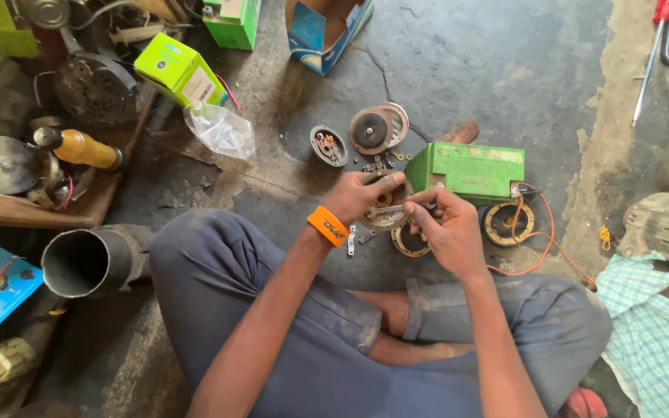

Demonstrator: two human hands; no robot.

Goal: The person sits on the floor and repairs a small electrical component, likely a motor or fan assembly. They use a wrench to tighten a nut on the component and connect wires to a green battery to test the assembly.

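Observation:
I sit cross-legged on a concrete floor. My left hand, with an orange wristband, grips a round metal motor part with copper windings held above my lap. My right hand holds a thin metal tool whose tip rests on that round part. Just beyond my hands lie a round plate with wiring, a disc-shaped cover, small loose screws and a ring-shaped part. A green box stands to the right, with a wound coil and orange wire beside it.
A dark metal pipe lies at my left knee. Green cartons, a clear plastic bag, a fan motor and a yellow-handled tool crowd the left. A red-handled screwdriver and checked cloth lie right.

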